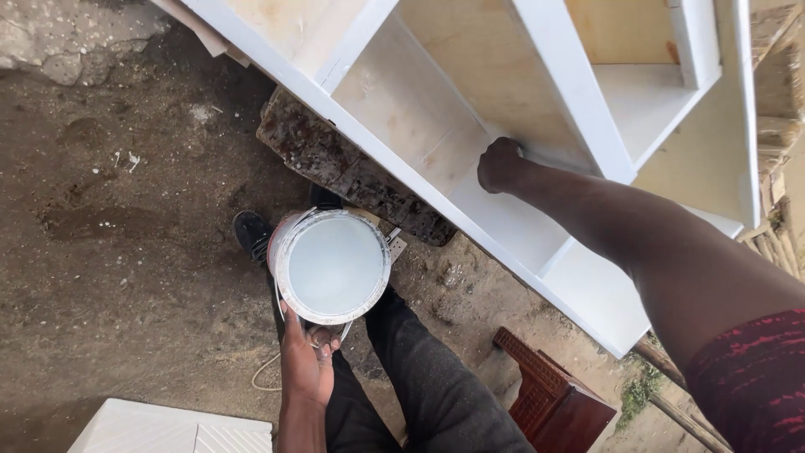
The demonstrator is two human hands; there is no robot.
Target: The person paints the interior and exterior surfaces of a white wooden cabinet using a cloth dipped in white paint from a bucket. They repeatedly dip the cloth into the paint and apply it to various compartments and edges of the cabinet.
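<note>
Left hand [309,362] gripping white-filled paint bucket [332,265]

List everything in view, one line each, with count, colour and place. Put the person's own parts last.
shelf unit: one, white frame with bare wood panels, lying across the top and right
paint bucket: one, white, filled with white paint, centre
dark block: one, stained, under the shelf unit's edge
stool: one, reddish brown, bottom right
white panel: one, bottom left corner
ground: bare brown dirt, left
shoe: one showing, black, left of the bucket
legs: dark trousers, bottom centre
left hand: holds the bucket from below
right hand: pressed inside the shelf unit
</note>
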